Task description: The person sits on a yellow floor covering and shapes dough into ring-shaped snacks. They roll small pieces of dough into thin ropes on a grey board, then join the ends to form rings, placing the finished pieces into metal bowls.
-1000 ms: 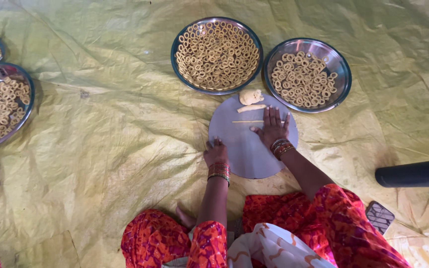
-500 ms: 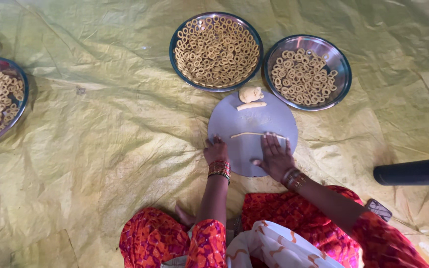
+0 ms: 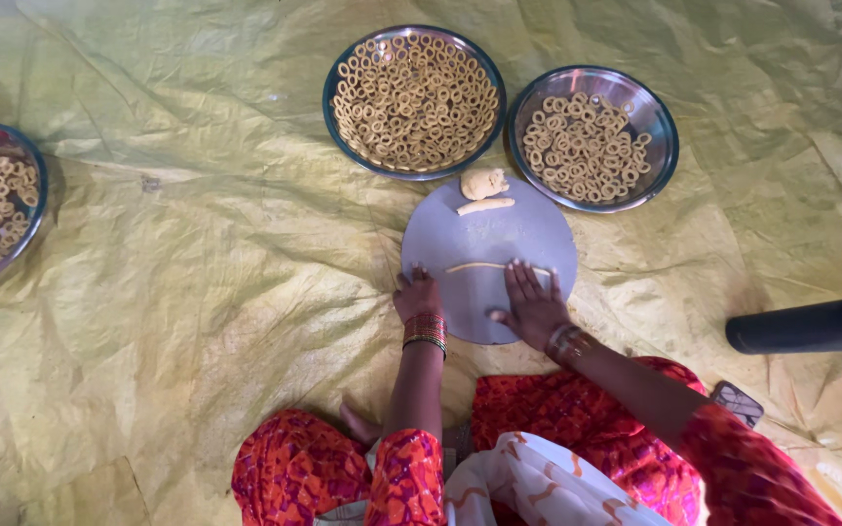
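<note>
Rolling dough rope thinner under flat right hand, now drawn nearer; left hand steadying round board, fingers loose.

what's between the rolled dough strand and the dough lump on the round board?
Head view: a short dough piece lies between dough strand and dough lump; otherwise bare round board.

A thin, pale-yellow dough rope lies stretched almost straight across a round grey board, its right end under the fingertips of the flat right hand, its left end just beyond the left hand's fingertips.
</note>
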